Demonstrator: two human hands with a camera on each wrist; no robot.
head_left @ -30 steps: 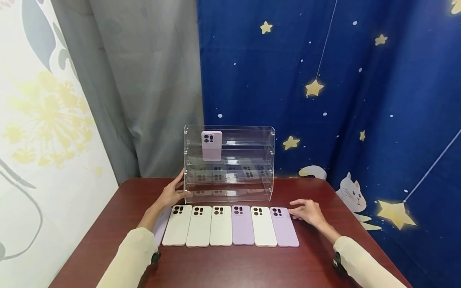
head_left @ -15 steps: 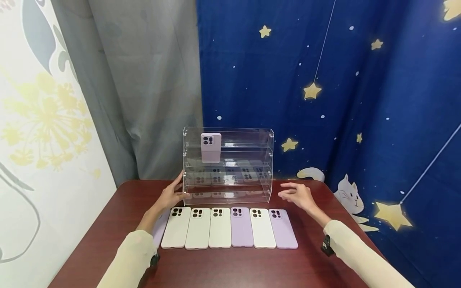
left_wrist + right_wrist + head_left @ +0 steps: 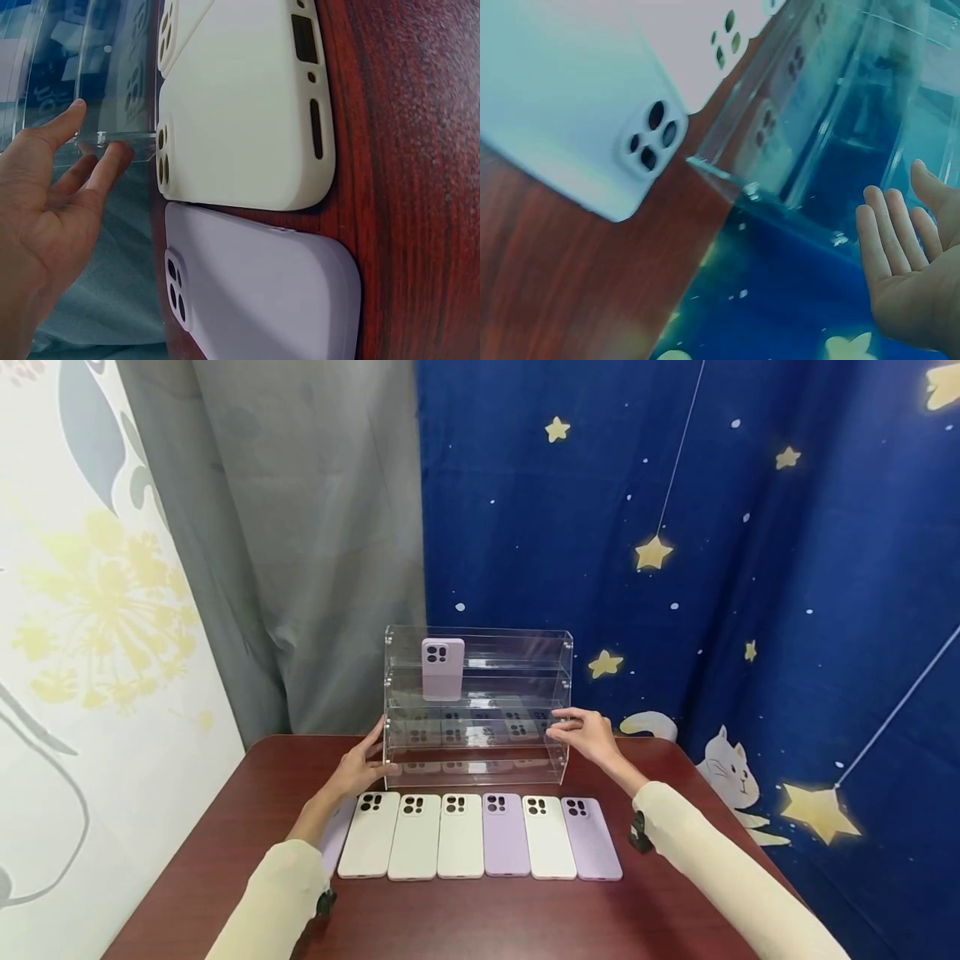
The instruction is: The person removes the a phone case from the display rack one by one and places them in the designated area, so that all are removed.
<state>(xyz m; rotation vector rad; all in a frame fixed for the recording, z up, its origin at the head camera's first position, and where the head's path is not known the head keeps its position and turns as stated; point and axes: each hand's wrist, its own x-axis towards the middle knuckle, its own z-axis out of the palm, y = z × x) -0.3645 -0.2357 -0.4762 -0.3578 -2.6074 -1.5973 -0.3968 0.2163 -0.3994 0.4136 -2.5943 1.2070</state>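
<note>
A clear acrylic tiered display rack (image 3: 480,689) stands at the back of the table, with a lilac phone case (image 3: 442,670) leaning upright on an upper tier. My left hand (image 3: 356,770) holds the rack's lower left side, thumb in front and fingers around the side panel (image 3: 120,141). At the right side panel is my right hand (image 3: 588,735), its fingers extended and nothing in them, as the right wrist view also shows. In front of the rack lies a row of white phone cases (image 3: 460,835) and lilac phone cases (image 3: 592,839), camera cutouts toward the rack.
The leftmost lilac case (image 3: 262,285) is partly hidden by the left forearm in the head view. The dark red wooden table (image 3: 450,918) runs in front of the row. Behind it hang a grey curtain (image 3: 330,543) and a blue starry one (image 3: 525,543).
My right hand has risen from beside the rightmost lilac case and moved left to the rack's right side. The left hand has stayed on the rack, and the cases lie as before.
</note>
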